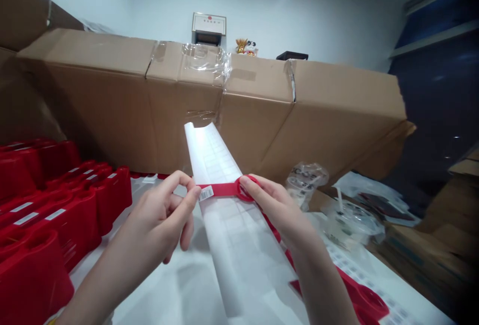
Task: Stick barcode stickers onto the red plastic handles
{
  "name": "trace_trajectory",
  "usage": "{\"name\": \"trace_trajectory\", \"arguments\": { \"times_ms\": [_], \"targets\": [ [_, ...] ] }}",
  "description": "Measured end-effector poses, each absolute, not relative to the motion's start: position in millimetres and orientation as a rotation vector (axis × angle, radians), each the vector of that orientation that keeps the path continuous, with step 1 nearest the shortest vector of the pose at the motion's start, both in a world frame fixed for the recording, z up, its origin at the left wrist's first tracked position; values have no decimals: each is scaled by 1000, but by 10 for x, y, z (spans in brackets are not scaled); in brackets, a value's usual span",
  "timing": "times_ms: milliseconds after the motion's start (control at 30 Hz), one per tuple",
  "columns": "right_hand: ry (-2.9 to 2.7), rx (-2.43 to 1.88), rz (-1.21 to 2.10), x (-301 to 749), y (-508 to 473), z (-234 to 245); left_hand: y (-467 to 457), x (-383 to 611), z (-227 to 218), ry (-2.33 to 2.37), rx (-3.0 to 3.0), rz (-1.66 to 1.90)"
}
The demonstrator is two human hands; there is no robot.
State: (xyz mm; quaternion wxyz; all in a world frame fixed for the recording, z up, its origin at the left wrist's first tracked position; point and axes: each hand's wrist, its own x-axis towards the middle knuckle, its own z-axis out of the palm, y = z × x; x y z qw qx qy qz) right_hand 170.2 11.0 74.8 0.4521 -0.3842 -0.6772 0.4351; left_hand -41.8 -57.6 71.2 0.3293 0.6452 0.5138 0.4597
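My left hand [168, 210] and my right hand [275, 203] hold a flat red paper cup carrier [224, 190] edge-on between them. The left thumb and forefinger pinch a small white barcode label [206, 193] onto its left end. The right fingers grip the end with the round hole. Under the carrier a long white sheet of label backing [228, 215] curls up toward the cardboard. More of the red carrier hangs down along my right forearm [359, 295].
Stacks of red carriers with white labels [56, 205] fill the left. A long taped cardboard box [224, 100] stands behind. Plastic cups in bags [310, 180] and a lidded cup [348, 220] sit at right on the white table [168, 285]. Label sheets [359, 270] lie at right.
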Motion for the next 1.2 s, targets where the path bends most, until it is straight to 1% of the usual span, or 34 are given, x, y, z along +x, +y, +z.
{"name": "trace_trajectory", "arguments": {
  "times_ms": [167,367,767,1200],
  "targets": [
    [-1781,-929,1068,1669,32,767,-589,-450,700,1478,1735,1130],
    [-1811,-870,1089,1681,-53,818,-618,-454,687,1509,1764,1152],
    [-1821,-863,1075,1667,-98,845,-639,-475,680,1436,1788,1221],
    [-1786,-881,1043,1630,-167,852,-617,-443,668,1503,1788,1214]
  ]
}}
